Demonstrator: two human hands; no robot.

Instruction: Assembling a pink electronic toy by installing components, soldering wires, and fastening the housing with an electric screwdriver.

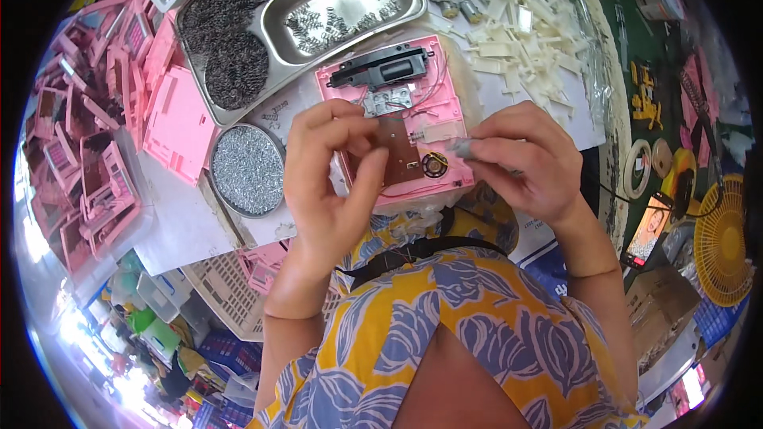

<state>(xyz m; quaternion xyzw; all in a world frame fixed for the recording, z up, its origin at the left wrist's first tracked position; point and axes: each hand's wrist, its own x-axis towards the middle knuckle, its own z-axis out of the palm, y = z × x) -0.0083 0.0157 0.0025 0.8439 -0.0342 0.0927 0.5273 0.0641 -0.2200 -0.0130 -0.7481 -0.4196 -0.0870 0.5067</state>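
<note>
A pink plastic casing [423, 188] lies in front of me, its inside facing up. It holds a black mechanism [380, 68], a brown circuit board [393, 147], a small round speaker [435, 164], a whitish piece with a spring [439, 133] and thin wires. My left hand [327, 167] hovers over the casing's left side, thumb and fingers curved and apart. At the right side, my right hand [531, 160] has its thumb and fingers pinched together near the speaker. Grey wrapping shows at those fingertips; whatever they hold, if anything, cannot be made out.
Beyond the casing, a metal tray [226, 117] holds many springs and a smaller metal tray [268, 16]. A round dish of screws [247, 171] stands left, near piled pink casings [91, 191]. Whitish plastic parts [520, 48] lie back right. A phone [648, 229] and yellow fan [722, 240] are right.
</note>
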